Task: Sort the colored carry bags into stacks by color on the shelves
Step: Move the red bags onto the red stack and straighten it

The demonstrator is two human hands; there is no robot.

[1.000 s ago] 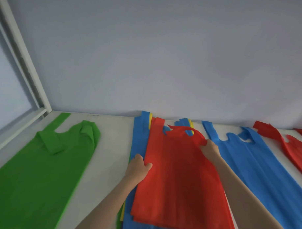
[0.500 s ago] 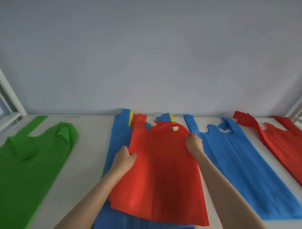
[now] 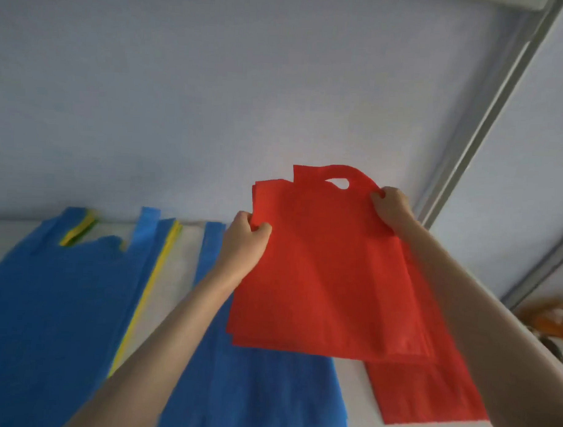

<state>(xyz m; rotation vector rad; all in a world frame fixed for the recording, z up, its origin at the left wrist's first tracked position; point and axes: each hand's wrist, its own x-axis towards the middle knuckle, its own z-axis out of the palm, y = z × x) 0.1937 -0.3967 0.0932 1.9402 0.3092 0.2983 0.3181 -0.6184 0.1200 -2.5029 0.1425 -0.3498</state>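
A bundle of red carry bags (image 3: 329,279) is held up off the white shelf surface (image 3: 183,257), raised in front of the pale wall (image 3: 214,99) and tilted so that its handle end points upward and away from the camera. Several layers are seen at its lower edge, so more than one bag is gripped. The left edge of the bundle, near the top, is pinched by the left hand (image 3: 245,241), with the thumb laid on the front face and the fingers curled behind. The upper right corner, just below the looped handle, is gripped by the right hand (image 3: 390,207), its fingers curled over the fabric. Beneath the raised bundle, at the right, a flat red bag stack (image 3: 427,394) is seen lying on the shelf, partly covered by the bundle and the right forearm. Just beside it to the left, a blue bag stack (image 3: 251,394) is laid flat, crossed by the left forearm. Further left, a mixed pile (image 3: 53,301) is recorded, topped by a blue bag, with yellow edges (image 3: 146,291) showing along its right side and near its handles. A grey metal frame upright (image 3: 488,112) is noted at the right. Blurred orange items (image 3: 547,321) are visible at the far right edge; their nature cannot be told.
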